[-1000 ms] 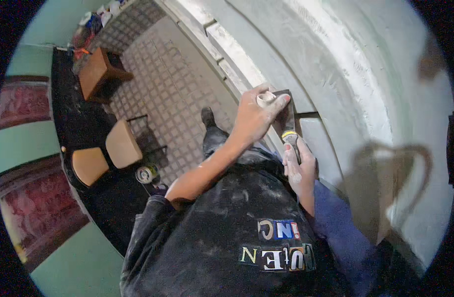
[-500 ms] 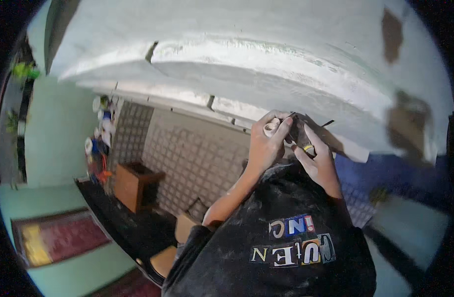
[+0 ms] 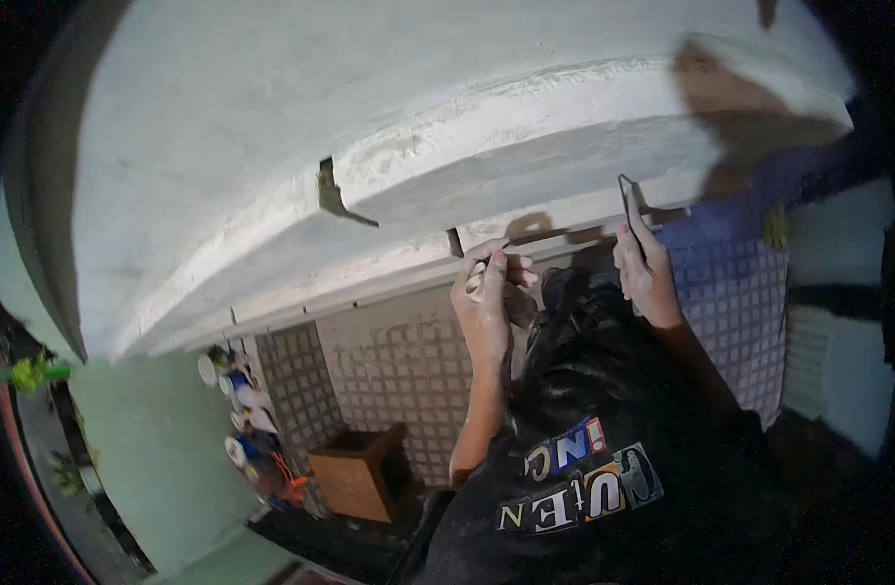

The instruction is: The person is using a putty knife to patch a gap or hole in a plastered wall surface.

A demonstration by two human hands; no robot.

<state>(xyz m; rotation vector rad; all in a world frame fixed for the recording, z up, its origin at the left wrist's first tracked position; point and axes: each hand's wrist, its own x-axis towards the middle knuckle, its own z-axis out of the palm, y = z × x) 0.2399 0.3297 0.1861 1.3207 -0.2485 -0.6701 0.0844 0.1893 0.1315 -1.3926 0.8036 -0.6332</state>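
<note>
Your right hand (image 3: 647,278) is closed around a thin-bladed tool (image 3: 631,207), its dark edge pointing up toward the stepped ledge (image 3: 545,161). Whether the tip touches the ledge or stands just off it, cannot tell. Your left hand (image 3: 486,307) is curled, fingers bent, round a whitish rounded piece (image 3: 476,284), near the lower step and apart from the right hand.

Progress, judged from the surface alone: whitish coating lies along much of the ledge, so a good part looks covered. The bright band (image 3: 394,154) along the upper step is rough and streaked; the face below it reads greyer and smoother. That points to coverage well advanced but evenness lacking, with smoothing probably left. The upper notch (image 3: 328,185) and the lower notch (image 3: 454,242) both stand open and dark; whether they count as unfinished, cannot tell.

Hard to make out: the left palm's contents. A dark shape shows below your fingers, too dim to identify; the whitish piece may be part of it or separate. Your right fingers cover the tool's handle. Shadows fall over the ledge's right end, masking its finish there. The far left run bends away toward the rim, too small to judge. Your shirt (image 3: 603,390) cuts off the floor (image 3: 399,361) beneath you.
</note>
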